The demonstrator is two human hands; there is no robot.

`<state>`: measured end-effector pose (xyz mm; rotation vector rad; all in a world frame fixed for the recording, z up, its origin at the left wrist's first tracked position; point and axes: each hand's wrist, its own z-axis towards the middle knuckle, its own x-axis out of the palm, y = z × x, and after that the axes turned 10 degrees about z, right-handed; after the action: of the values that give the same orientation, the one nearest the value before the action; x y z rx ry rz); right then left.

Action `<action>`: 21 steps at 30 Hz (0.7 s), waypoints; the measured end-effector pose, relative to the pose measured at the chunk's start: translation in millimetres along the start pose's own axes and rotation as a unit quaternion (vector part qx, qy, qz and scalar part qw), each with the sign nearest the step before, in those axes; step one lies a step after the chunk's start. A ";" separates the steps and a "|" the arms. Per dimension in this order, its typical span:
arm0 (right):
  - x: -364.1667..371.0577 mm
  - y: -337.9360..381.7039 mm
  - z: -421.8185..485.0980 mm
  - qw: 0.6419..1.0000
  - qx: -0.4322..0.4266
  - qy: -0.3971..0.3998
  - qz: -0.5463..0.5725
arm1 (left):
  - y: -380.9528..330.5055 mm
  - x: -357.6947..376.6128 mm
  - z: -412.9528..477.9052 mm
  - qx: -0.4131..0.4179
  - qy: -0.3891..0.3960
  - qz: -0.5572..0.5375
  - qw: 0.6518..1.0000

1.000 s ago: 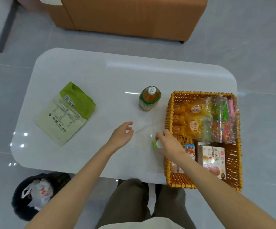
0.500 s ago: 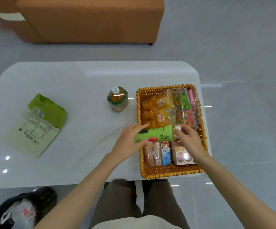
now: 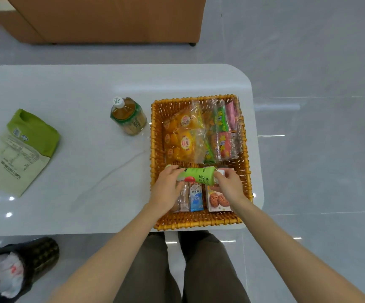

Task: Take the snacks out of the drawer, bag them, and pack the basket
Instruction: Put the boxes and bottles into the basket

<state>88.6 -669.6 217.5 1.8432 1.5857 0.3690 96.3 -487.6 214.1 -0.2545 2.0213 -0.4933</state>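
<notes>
Over the near half of the wicker basket (image 3: 199,223), both grips are on the same thing: a small green bottle (image 3: 196,176) lying on its side, long axis running left to right across the weave. My left grip (image 3: 166,189) is curled over the cap end and my right grip (image 3: 229,184) pinches the other end, so it's dead between them. It sits over the far edge of the front row, a blue carton (image 3: 196,197) and a glossy cookie box (image 3: 217,200). Can't tell if it's touching them. I reckon it just needs lowering flat into the gap before the crinkly orange snack bags (image 3: 183,138). The sleeve looks slick. A tea bottle (image 3: 129,115) waits on the shiny white bench (image 3: 89,171).
</notes>
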 end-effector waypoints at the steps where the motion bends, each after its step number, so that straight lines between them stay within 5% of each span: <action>1: 3.8 -0.5 7.3 1.000 -0.003 0.000 -0.009 | 0.5 5.5 0.4 -0.005 0.009 0.009 1.000; 9: 30.2 -8.4 47.6 0.998 -0.012 0.021 -0.058 | 13.6 35.2 19.2 -0.049 0.118 0.055 0.990; 21: 37.0 -21.7 84.0 0.991 -0.020 -0.133 -0.020 | 23.1 51.6 45.8 -0.052 0.162 0.112 0.979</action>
<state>131.2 -658.8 134.0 1.7467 1.4208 0.1287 112.3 -497.3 143.8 -0.0057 2.3637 -0.3000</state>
